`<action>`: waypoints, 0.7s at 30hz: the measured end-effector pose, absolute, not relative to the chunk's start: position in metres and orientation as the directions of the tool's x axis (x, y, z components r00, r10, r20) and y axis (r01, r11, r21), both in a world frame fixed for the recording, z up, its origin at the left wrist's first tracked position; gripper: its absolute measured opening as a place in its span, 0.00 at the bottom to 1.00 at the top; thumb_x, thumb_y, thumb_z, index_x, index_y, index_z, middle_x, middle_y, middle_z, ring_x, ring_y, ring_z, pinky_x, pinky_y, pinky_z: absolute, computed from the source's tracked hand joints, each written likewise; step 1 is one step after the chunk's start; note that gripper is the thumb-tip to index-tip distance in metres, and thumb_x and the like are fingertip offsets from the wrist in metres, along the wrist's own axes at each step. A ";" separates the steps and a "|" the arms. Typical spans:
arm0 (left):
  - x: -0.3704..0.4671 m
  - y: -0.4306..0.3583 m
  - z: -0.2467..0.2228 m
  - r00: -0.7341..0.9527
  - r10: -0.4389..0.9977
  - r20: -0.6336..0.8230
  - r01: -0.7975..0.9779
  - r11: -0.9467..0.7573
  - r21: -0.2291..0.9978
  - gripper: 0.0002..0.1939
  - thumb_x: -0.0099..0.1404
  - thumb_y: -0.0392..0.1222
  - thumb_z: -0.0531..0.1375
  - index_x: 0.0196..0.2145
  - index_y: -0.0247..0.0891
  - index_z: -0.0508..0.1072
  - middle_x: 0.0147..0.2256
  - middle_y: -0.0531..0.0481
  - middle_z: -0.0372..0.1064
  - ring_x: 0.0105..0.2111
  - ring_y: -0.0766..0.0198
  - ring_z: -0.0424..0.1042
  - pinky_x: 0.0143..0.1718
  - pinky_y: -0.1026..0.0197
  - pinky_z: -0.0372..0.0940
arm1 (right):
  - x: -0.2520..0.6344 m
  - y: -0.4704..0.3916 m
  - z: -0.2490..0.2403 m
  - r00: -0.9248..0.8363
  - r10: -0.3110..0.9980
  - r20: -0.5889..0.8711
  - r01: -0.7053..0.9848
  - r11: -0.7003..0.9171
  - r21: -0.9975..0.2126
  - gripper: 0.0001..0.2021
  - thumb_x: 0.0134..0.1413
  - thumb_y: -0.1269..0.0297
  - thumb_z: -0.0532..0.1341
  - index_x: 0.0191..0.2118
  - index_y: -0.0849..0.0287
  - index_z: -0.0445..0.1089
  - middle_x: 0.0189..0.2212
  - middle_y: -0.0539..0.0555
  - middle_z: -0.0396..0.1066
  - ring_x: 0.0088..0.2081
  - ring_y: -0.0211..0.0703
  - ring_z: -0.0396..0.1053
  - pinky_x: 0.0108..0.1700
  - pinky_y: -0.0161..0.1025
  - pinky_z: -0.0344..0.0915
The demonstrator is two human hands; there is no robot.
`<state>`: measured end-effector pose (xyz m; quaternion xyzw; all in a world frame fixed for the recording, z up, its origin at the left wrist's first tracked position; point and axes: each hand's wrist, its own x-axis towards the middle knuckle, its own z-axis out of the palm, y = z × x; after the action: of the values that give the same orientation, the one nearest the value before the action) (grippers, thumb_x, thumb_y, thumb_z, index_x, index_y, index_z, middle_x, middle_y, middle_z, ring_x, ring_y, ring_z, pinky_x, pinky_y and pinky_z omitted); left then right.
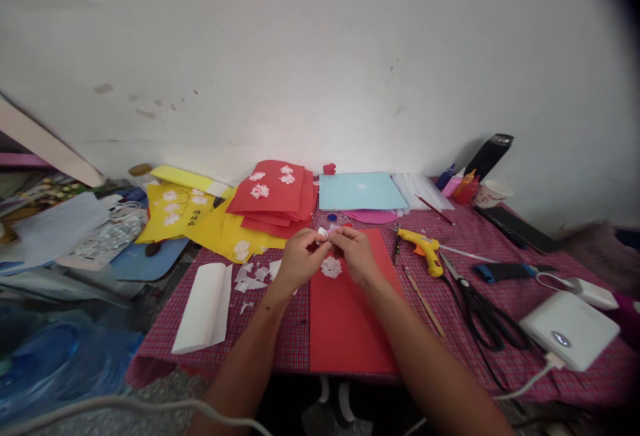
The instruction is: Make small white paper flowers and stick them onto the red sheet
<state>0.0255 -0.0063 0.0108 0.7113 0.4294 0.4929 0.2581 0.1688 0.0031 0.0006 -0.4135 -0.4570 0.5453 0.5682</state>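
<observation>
My left hand [304, 257] and my right hand [354, 251] meet fingertip to fingertip, both closed in a pinch on a small white paper piece [323, 231]. Below them, a red paper sheet [350, 329] lies flat on the checked cloth. A pinkish-white paper flower [331, 267] rests on its upper part, just under my fingers. Torn white paper scraps [250, 283] are scattered left of my left hand, beside a folded white paper [203, 309].
At right lie a yellow glue gun [425, 247], black scissors [485, 319], a wooden brush [424, 299], a blue-black cutter [505, 271] and a white box [570, 329]. Behind are red sheets with flowers [270, 189], yellow sheets [215, 239] and a light-blue sheet [357, 193].
</observation>
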 end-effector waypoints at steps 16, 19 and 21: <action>0.021 -0.002 0.009 0.045 0.929 0.366 0.245 -0.366 0.898 0.08 0.62 0.42 0.60 0.28 0.37 0.76 0.27 0.51 0.71 0.28 0.65 0.67 0.31 0.65 0.61 | 0.170 0.001 0.005 -0.123 0.992 -0.022 -0.359 -0.065 -0.931 0.10 0.45 0.59 0.68 0.26 0.59 0.69 0.18 0.47 0.66 0.18 0.34 0.59 0.21 0.32 0.54; 0.022 -0.002 0.009 0.076 0.911 0.406 0.299 -0.409 0.862 0.07 0.62 0.40 0.59 0.29 0.37 0.75 0.28 0.51 0.71 0.29 0.66 0.68 0.32 0.65 0.60 | 0.170 0.001 0.003 -0.153 0.988 -0.019 -0.369 -0.075 -0.926 0.10 0.44 0.60 0.68 0.29 0.59 0.70 0.20 0.46 0.67 0.20 0.33 0.60 0.22 0.32 0.56; 0.022 -0.003 0.010 0.105 0.900 0.424 0.319 -0.434 0.842 0.07 0.63 0.39 0.58 0.29 0.37 0.75 0.28 0.51 0.70 0.29 0.66 0.67 0.32 0.65 0.60 | 0.170 0.001 0.002 -0.146 0.989 -0.017 -0.364 -0.069 -0.929 0.10 0.42 0.61 0.69 0.29 0.59 0.71 0.22 0.46 0.67 0.21 0.33 0.60 0.23 0.32 0.57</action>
<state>0.0218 -0.0025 0.0098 0.6841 0.4455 0.4992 0.2905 0.1700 0.0013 0.0016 -0.3720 -0.4203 0.6294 0.5373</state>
